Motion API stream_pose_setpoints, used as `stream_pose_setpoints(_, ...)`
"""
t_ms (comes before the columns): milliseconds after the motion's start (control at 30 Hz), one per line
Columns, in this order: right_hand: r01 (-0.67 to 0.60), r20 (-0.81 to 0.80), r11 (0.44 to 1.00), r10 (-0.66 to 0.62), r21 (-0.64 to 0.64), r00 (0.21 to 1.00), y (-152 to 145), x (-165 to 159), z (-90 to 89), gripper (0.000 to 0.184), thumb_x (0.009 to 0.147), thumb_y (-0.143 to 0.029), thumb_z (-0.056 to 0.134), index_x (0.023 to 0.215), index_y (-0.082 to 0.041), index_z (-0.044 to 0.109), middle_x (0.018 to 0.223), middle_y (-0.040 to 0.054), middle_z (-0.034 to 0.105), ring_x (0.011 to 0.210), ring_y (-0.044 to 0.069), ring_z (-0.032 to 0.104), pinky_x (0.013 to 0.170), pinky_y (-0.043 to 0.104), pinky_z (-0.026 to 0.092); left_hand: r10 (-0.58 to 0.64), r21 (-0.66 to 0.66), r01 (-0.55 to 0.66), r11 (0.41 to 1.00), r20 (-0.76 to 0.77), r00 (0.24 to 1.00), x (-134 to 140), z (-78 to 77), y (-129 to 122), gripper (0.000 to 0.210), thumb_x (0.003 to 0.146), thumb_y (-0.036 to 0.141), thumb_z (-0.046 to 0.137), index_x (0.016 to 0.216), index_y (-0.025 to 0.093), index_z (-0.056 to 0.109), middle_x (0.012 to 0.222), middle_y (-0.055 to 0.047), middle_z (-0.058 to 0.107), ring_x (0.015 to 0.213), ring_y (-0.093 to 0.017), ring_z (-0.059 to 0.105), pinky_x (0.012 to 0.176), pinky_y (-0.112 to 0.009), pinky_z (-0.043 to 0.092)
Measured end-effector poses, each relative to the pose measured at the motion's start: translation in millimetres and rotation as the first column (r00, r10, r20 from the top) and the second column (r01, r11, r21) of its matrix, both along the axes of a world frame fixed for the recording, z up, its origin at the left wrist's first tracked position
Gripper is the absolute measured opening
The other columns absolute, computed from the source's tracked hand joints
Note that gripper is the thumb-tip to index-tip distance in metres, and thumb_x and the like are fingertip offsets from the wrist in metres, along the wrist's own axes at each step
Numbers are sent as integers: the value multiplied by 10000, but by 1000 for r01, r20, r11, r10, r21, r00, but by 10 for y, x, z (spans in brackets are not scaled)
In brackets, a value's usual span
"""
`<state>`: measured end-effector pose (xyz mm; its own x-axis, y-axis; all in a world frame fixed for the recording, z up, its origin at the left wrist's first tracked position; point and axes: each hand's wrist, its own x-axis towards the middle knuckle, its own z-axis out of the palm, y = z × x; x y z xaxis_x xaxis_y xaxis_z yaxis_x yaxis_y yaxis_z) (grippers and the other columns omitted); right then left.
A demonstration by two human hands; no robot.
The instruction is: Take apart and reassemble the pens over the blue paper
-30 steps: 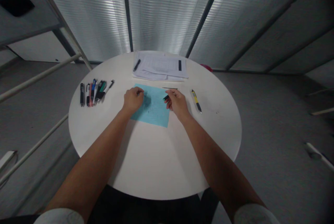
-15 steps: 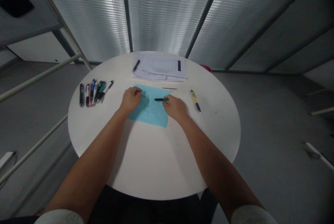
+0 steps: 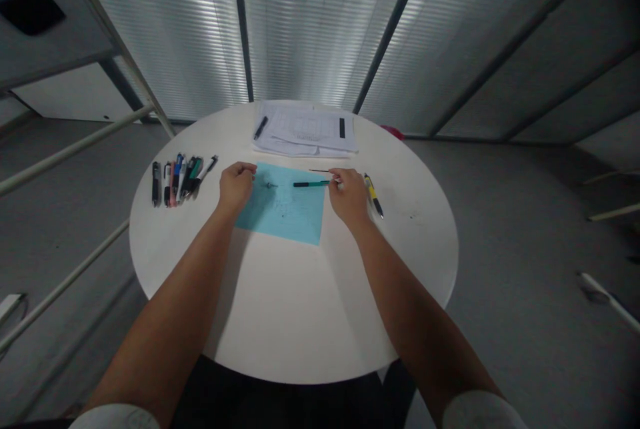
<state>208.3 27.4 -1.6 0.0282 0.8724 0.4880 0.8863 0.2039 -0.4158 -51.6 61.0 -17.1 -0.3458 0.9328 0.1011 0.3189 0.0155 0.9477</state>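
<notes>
Green pen (image 3: 309,184) over blue paper (image 3: 295,222), right hand (image 3: 349,196) at its end, grip unclear; left hand (image 3: 236,186) curled, contents hidden. Could lose the small part (image 3: 270,184) on the paper by bumping or tugging the sheet.

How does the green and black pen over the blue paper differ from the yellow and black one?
The green and black pen runs nearly sideways; the yellow and black pen slants steeply. The green pen is over the light blue paper sheet; the yellow pen lies on the round white table. Both are slim with black parts.
</notes>
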Motion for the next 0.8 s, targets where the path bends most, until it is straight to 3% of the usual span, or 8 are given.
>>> stream_pose_setpoints(267, -10, 281, 992, 45, -123, 959, 300, 19, 93, 410, 911, -125, 408, 1258, -195, 613, 1244, 136, 629, 1113, 285, 533, 895, 434, 429, -8, 11, 10, 1000, -175, 984, 35, 50, -73, 262, 733, 209, 487, 872, 179, 707, 811, -63, 691, 755, -192, 604, 676, -313, 475)
stream_pose_setpoints(400, 48, 483, 969, 77, -241, 872, 509, -12, 153, 300, 932, -165, 421, 1026, -168, 706, 1053, 168, 676, 1010, 288, 561, 843, 434, 413, -28, 19, 32, 999, -195, 980, 37, 50, -79, 270, 727, 205, 482, 876, 182, 706, 796, -56, 689, 702, -181, 586, 642, -309, 448)
stream_pose_setpoints(700, -8, 645, 949, 220, -315, 732, 659, -86, 167, 348, 923, -92, 327, 1107, -60, 622, 1116, 206, 645, 1052, 291, 536, 872, 408, 354, -35, 62, 48, 997, -207, 978, 29, 31, -79, 221, 746, 205, 490, 836, 210, 692, 741, -36, 664, 657, -175, 565, 627, -312, 410)
stream_pose_setpoints(800, -40, 633, 941, 257, -336, 730, 692, -100, 202, 344, 898, -62, 330, 1110, -31, 600, 1137, 234, 630, 1088, 313, 530, 894, 422, 347, -39, 89, 57, 994, -190, 981, 30, 18, -69, 219, 753, 204, 490, 832, 207, 694, 716, -33, 653, 643, -177, 558, 635, -322, 414)
